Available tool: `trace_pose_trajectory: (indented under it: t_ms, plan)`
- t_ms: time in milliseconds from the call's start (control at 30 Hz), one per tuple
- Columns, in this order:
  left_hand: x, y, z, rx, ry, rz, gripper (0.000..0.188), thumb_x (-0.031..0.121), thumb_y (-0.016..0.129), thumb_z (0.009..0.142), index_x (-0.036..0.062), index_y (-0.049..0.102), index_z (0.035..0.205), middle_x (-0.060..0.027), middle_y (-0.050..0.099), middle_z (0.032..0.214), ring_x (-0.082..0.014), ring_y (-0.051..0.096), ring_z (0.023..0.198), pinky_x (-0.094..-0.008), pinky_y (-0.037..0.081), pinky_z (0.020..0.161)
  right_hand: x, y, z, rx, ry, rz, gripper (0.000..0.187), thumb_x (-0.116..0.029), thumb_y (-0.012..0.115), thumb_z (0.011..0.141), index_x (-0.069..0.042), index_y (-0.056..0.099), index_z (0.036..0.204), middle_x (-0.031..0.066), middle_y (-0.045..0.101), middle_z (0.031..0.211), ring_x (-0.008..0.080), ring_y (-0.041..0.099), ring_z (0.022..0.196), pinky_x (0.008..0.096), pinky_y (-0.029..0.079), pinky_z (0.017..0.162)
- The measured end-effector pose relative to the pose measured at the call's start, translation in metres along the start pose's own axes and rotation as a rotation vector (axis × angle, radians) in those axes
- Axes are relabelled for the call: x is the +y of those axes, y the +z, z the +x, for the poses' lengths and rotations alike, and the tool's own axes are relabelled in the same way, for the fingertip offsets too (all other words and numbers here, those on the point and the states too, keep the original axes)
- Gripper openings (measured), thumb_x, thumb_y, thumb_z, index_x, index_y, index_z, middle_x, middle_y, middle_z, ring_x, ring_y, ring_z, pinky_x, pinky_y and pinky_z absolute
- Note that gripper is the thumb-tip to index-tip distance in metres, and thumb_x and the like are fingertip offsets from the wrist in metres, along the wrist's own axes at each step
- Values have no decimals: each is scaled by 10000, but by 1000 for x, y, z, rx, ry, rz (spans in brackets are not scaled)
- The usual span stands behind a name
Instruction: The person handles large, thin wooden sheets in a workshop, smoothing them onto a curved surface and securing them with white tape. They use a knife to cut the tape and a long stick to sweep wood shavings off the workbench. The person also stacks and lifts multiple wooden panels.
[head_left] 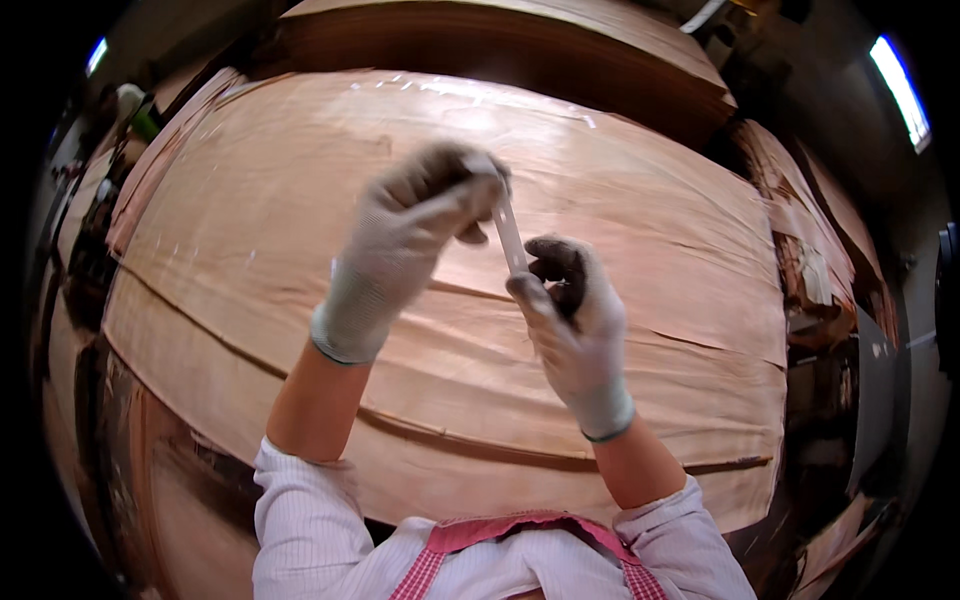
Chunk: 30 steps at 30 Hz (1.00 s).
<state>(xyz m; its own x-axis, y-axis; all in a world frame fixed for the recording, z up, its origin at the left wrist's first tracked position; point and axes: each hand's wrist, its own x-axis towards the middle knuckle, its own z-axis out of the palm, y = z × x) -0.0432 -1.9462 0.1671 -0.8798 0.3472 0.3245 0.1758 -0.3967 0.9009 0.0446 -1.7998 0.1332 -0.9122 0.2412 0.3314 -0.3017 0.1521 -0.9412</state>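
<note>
Your gloved left hand and right hand pinch a white strip by its ends, fingers closed, above the veneer sheet.

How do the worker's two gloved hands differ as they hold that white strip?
The left hand is higher and pinches the strip's upper end; the right hand is lower, at its bottom end. The left hand shows its back; the right hand's darkened fingertips curl toward the camera. Both wear pale knit gloves, above the veneer sheet.
</note>
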Motion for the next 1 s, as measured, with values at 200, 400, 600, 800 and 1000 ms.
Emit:
trace_pose_trajectory:
  t_ms: [200, 400, 600, 800, 1000]
  plan:
    - [50, -61, -20, 173, 309, 221, 164, 153, 654, 896, 49, 676, 1021, -90, 712, 880, -80, 662, 719, -181, 528, 558, -36, 21, -29, -547, 498, 382, 132, -147, 585, 948, -29, 526, 957, 4, 570, 759, 50, 492, 647, 215, 410, 564]
    - [-51, -146, -54, 244, -203, 213, 118, 161, 588, 946, 58, 639, 973, -34, 667, 886, -79, 617, 764, -206, 531, 651, 27, 53, -31, -576, 860, 323, 224, -254, 531, 973, -31, 549, 965, 40, 640, 815, 73, 567, 633, 222, 413, 533]
    - [-218, -241, -82, 353, -263, 882, 81, 106, 639, 885, 25, 641, 881, -48, 652, 869, -155, 615, 844, -291, 496, 758, 178, 88, -68, -431, 888, 0, 174, -186, 582, 929, -14, 609, 916, 58, 654, 767, 108, 586, 619, 253, 460, 547]
    - [-251, -223, -19, 341, -24, 1343, 126, 134, 714, 740, 83, 662, 842, -93, 662, 980, -319, 561, 1026, -388, 429, 903, 249, 110, -47, -247, 925, 6, 165, -147, 604, 910, 17, 607, 892, 91, 661, 762, 123, 588, 581, 260, 481, 542]
    - [-269, -237, -15, 364, -170, 1461, 266, 213, 717, 741, 117, 637, 975, -83, 626, 1074, -287, 526, 1103, -401, 390, 965, 244, 122, -47, -172, 1036, 47, 175, -168, 621, 895, 3, 603, 861, 83, 663, 762, 123, 570, 547, 264, 459, 519]
